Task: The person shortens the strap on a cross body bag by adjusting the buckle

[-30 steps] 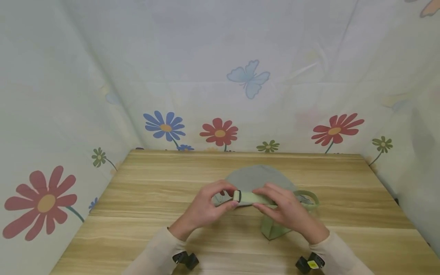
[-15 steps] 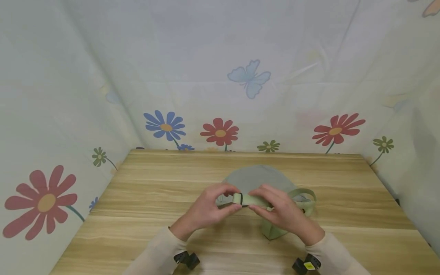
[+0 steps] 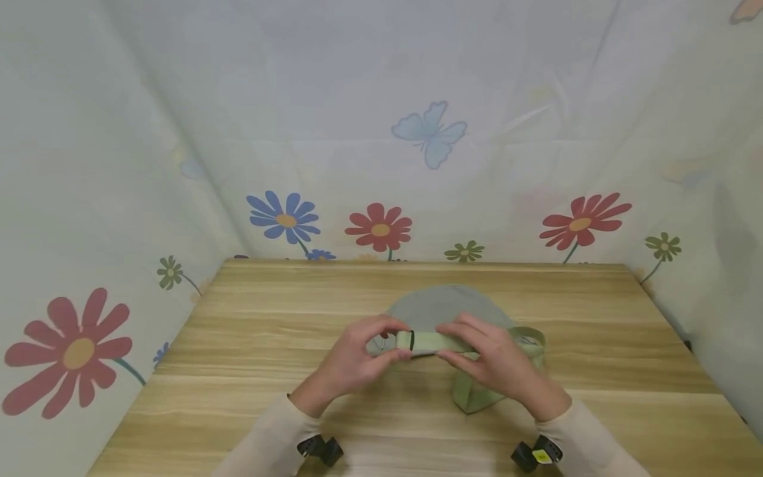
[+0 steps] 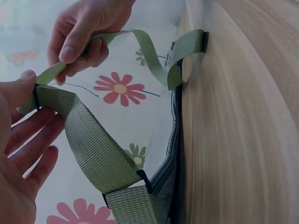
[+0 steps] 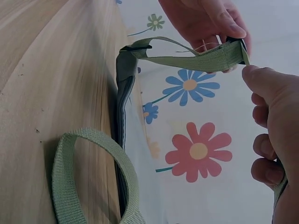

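A grey bag [image 3: 450, 306] with a zipped edge lies on the table behind the hands. Its pale green webbing strap [image 3: 438, 342] runs between both hands and threads through a black slider buckle [image 3: 411, 341]. My left hand [image 3: 357, 354] pinches the strap at the buckle between thumb and fingertips. Just right of it, my right hand [image 3: 497, 358] pinches the strap between thumb and forefinger. In the left wrist view a lower stretch of webbing [image 4: 93, 140] drops in a fold to a second black fitting [image 4: 145, 179] at the bag's end.
A loose strap loop [image 5: 93, 135] stands up on the wooden table [image 3: 286, 298] beside the bag, seen in the right wrist view. Folded webbing [image 3: 471, 394] hangs below the right hand. A floral curtain [image 3: 334, 132] encloses the table's back and sides.
From a second to half a second ago the hands drew slightly together. Since then they have parted a little, the left hand and buckle moving left, the right hand right.
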### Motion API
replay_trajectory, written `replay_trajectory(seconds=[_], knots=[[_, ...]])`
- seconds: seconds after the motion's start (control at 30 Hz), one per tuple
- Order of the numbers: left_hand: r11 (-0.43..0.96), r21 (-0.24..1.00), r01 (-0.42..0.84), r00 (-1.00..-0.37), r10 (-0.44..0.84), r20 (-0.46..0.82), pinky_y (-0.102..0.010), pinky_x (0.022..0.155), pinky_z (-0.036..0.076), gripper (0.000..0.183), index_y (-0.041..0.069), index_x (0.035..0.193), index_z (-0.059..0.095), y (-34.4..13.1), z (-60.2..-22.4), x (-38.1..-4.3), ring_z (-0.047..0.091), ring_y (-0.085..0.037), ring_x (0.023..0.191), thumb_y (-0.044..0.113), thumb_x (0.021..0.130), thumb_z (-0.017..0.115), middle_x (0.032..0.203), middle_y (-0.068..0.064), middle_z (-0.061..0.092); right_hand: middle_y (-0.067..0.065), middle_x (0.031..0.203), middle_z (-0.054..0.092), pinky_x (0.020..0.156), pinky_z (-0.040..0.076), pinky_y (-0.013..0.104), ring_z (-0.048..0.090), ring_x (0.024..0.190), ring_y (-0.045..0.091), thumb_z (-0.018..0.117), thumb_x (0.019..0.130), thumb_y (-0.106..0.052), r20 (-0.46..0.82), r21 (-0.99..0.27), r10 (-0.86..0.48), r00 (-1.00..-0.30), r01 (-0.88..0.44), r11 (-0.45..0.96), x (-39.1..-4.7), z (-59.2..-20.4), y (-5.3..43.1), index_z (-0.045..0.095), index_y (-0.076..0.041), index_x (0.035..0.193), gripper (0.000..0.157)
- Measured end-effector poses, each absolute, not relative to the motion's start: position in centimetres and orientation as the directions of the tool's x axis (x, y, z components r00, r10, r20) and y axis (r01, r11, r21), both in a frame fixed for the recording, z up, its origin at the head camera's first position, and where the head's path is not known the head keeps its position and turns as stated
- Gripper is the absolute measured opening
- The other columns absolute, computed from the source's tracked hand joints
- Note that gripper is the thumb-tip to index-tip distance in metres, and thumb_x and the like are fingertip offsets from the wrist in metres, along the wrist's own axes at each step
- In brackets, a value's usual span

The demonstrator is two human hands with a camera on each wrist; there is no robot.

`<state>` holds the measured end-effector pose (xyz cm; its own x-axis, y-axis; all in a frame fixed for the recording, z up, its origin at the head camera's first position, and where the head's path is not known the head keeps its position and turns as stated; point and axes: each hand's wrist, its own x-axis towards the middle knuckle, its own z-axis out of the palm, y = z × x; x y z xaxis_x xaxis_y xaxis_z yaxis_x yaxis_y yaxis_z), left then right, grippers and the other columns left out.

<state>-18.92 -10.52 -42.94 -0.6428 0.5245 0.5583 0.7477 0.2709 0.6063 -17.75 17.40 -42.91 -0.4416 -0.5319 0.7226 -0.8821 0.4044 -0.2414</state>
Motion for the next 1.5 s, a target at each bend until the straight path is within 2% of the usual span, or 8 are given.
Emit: replay_trajectory(seconds=[0.1,0.3,0.53,0.73,0.93,1.1,1.27,1.5], knots=[[0.256,0.612,0.748,-0.639,0.527,0.56,-0.035,0.086,0.063,0.028,0.011,0.118,0.074,-10.6,-43.0,-18.9,0.069,-0.011,0.096,0.012,0.093,0.086,0.109,-0.002,0.079,-0.001,0.103,0.071,0.072,0.055,0.017,0.063,0.08,0.006,0.07,0.106,-0.033,0.729,-0.235,-0.534,-0.429,-0.889,0.393,-17.8,-43.1,17.4,0.074,-0.007,0.12,0.029],[0.252,0.629,0.736,-0.651,0.52,0.553,-0.029,0.086,0.06,0.03,0.011,0.119,0.074,-10.7,-42.9,-18.7,0.068,-0.011,0.099,0.014,0.092,0.087,0.109,-0.001,0.079,-0.001,0.103,0.071,0.072,0.055,0.018,0.064,0.08,0.006,0.07,0.106,-0.033,0.736,-0.258,-0.522,-0.431,-0.891,0.373,-17.9,-43.4,17.2,0.074,-0.007,0.119,0.029],[0.242,0.626,0.742,-0.641,0.529,0.556,-0.029,0.088,0.062,0.035,0.009,0.121,0.073,-10.4,-43.0,-18.8,0.071,-0.012,0.099,0.012,0.09,0.088,0.112,-0.004,0.08,-0.001,0.102,0.071,0.072,0.054,0.017,0.063,0.079,0.006,0.068,0.107,-0.035,0.737,-0.28,-0.518,-0.434,-0.893,0.352,-17.8,-43.4,16.7,0.074,-0.007,0.119,0.031],[0.224,0.631,0.743,-0.632,0.547,0.55,-0.032,0.087,0.062,0.032,0.009,0.119,0.073,-10.2,-43.1,-18.9,0.068,-0.01,0.097,0.012,0.092,0.087,0.109,-0.003,0.078,-0.001,0.102,0.071,0.069,0.052,0.014,0.061,0.077,0.005,0.071,0.106,-0.032,0.74,-0.266,-0.529,-0.416,-0.903,0.338,-17.8,-43.2,16.2,0.074,-0.007,0.118,0.028],[0.231,0.638,0.734,-0.636,0.562,0.529,-0.028,0.088,0.061,0.03,0.01,0.118,0.074,-9.8,-43.3,-19.0,0.07,-0.009,0.098,0.013,0.091,0.088,0.109,-0.002,0.078,0.0,0.101,0.069,0.068,0.051,0.013,0.06,0.076,0.006,0.07,0.107,-0.031,0.736,-0.254,-0.549,-0.396,-0.913,0.318,-17.8,-42.9,15.7,0.074,-0.005,0.119,0.029],[0.266,0.642,0.719,-0.66,0.55,0.511,-0.03,0.09,0.061,0.029,0.01,0.117,0.074,-9.8,-43.3,-18.9,0.071,-0.011,0.1,0.014,0.091,0.088,0.11,-0.003,0.079,-0.001,0.103,0.071,0.066,0.051,0.012,0.06,0.073,0.004,0.075,0.104,-0.029,0.712,-0.211,-0.572,-0.407,-0.901,0.379,-17.7,-43.1,16.5,0.073,-0.006,0.122,0.03],[0.305,0.649,0.697,-0.693,0.518,0.501,-0.033,0.094,0.062,0.032,0.011,0.117,0.074,-10.2,-43.1,-18.8,0.073,-0.013,0.103,0.013,0.089,0.089,0.112,-0.002,0.079,-0.001,0.102,0.073,0.064,0.054,0.016,0.062,0.071,0.004,0.065,0.108,-0.04,0.712,-0.159,-0.559,-0.425,-0.873,0.461,-17.8,-43.4,18.0,0.074,-0.007,0.122,0.037],[0.278,0.662,0.695,-0.692,0.508,0.513,-0.034,0.095,0.061,0.032,0.011,0.118,0.074,-10.5,-43.1,-18.8,0.073,-0.012,0.102,0.014,0.09,0.089,0.112,-0.002,0.08,-0.002,0.098,0.071,0.062,0.051,0.014,0.06,0.069,0.005,0.065,0.109,-0.039,0.739,-0.152,-0.547,-0.393,-0.889,0.433,-17.9,-43.5,18.5,0.075,-0.008,0.119,0.034]])
